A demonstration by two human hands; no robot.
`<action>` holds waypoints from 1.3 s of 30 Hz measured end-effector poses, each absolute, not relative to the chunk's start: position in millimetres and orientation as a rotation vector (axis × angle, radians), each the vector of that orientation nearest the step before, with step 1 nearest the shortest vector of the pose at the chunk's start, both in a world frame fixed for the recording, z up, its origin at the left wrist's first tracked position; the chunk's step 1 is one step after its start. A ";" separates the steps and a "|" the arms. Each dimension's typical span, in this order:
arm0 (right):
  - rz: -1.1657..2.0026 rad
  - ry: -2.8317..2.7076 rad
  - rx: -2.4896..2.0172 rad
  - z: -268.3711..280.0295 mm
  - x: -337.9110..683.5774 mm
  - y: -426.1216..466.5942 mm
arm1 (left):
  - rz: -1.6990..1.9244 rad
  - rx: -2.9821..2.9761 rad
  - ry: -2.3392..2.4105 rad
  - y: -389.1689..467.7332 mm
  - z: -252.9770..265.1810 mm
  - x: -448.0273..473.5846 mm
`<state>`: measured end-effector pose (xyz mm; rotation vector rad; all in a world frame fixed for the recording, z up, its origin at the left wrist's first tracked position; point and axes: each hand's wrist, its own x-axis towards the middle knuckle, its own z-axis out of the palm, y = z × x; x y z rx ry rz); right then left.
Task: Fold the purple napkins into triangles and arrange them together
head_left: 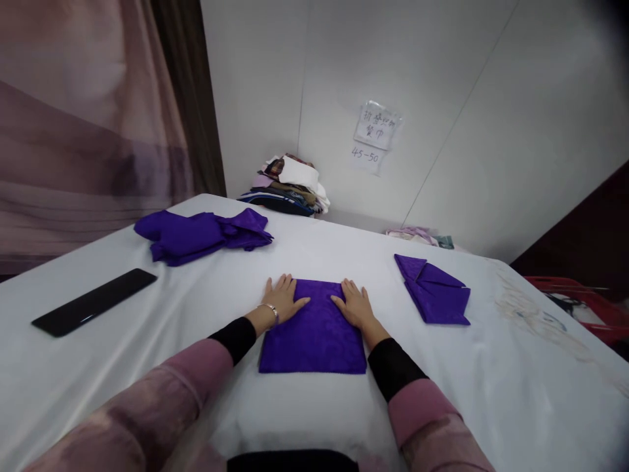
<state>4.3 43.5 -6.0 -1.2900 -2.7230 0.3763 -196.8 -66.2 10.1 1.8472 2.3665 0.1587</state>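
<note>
Right up close, pink sleeves (130, 410) over the white surface (515, 380). Left to right now: resting flat with the left hand (282, 301) at the far left corner of the folded purple cloth (314, 334), set squarely between both hands and stretching back toward the wearer, no clear long axis; then flat at the far right corner with the right hand (358, 307), equally near, nothing clamped.

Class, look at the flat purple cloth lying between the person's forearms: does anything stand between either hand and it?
Nothing visible does: the left hand and right hand both touch the flat purple cloth directly. The pointed purple cloth lies apart, to the right.
</note>
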 end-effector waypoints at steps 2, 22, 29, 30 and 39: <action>0.366 -2.726 -1.290 -7.2 3.9 44.0 | 0.193 1.923 2.331 -60.8 13.6 -184.5; 0.415 -2.730 -1.331 -4.4 3.9 43.8 | 0.258 1.659 2.432 -73.0 5.6 -232.2; 0.755 -2.545 -1.322 12.2 21.2 59.8 | 0.439 1.992 2.266 -106.9 20.4 -188.5; 0.773 -2.482 -1.322 14.3 29.2 60.9 | 0.462 2.094 2.143 -118.0 21.1 -179.8; 0.830 -2.372 -1.021 8.6 104.7 18.9 | 0.432 2.427 1.594 -165.9 18.8 -112.7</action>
